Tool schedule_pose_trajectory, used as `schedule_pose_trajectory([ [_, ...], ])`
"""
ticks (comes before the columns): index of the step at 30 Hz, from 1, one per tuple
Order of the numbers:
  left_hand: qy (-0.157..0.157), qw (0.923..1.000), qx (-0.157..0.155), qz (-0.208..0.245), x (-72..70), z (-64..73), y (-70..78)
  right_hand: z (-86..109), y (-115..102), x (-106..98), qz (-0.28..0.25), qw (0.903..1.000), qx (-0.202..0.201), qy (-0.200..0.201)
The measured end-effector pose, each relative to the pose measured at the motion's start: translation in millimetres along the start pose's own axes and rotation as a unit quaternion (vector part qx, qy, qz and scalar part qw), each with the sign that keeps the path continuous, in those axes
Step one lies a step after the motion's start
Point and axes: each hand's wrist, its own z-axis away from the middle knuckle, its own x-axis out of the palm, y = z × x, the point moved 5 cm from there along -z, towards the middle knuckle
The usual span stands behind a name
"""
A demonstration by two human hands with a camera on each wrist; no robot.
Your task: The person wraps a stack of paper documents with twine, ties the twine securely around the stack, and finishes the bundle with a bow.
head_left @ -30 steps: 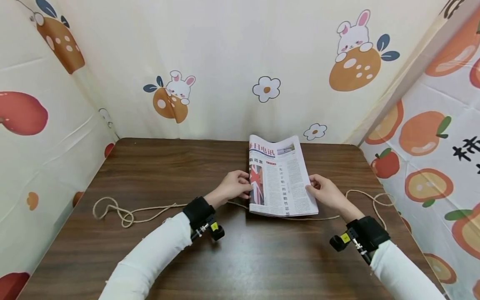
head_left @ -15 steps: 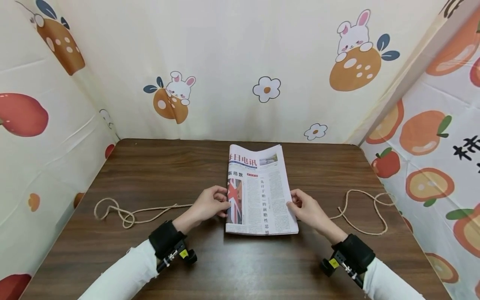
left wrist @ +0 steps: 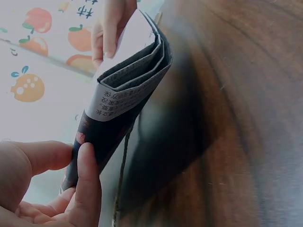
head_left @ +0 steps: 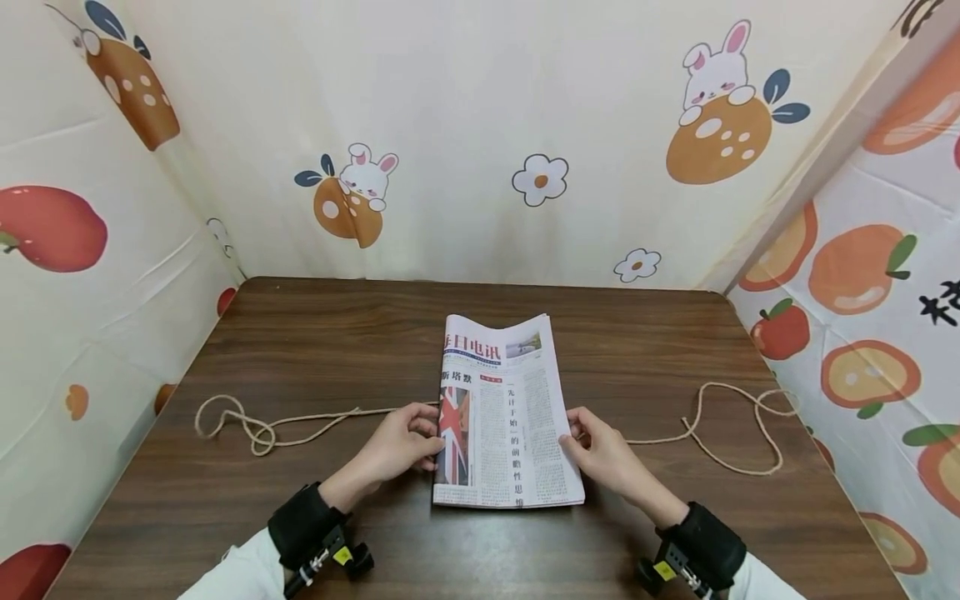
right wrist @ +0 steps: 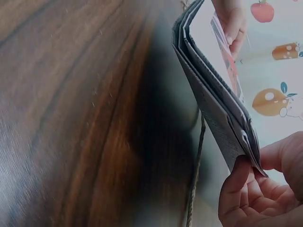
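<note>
A folded newspaper [head_left: 498, 417] is held by both hands over the middle of the table. My left hand [head_left: 401, 442] pinches its left edge between thumb and fingers; the left wrist view shows the folded layers [left wrist: 137, 66] from the end. My right hand [head_left: 603, 450] pinches the right edge, where the right wrist view shows the thumb and fingers [right wrist: 236, 182] on either side of the layers. The paper is raised off the tabletop, its shadow beneath it. A thin beige rope [head_left: 330, 417] runs across the table behind and under the newspaper, partly hidden by it.
The rope's looped right end [head_left: 738, 471] lies near the right side of the brown wooden table [head_left: 337, 333]. Its tangled left end [head_left: 258, 437] lies toward the left edge. Printed curtains [head_left: 465, 167] stand close behind the table and on both sides.
Both hands have carried the newspaper leftward and toward the front of the table. The rope, earlier passing by the paper's near edge, now lies farther back relative to it.
</note>
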Motion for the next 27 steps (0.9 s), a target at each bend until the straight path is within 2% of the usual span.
schedule_pose_trajectory([
  [5, -0.003, 0.9999, 0.003, 0.014, 0.6, 4.9, -12.8, 2.8, 6.9, 7.6, -0.004, 0.9999, 0.008, -0.007],
  [10, 0.006, 0.9999, -0.002, 0.009, 0.0, 6.0, -22.7, 1.2, 14.3, 13.8, 0.019, 0.9996, 0.015, -0.011],
  [16, 0.021, 0.9997, -0.003, -0.009, -0.2, 4.8, -27.1, 0.1, 18.1, 15.4, 0.055, 0.9985, -0.002, 0.005],
  [27, 0.071, 0.9951, 0.009, -0.068, -2.8, 3.7, -27.9, 1.3, 21.4, 17.0, 0.103, 0.9944, -0.019, 0.013],
])
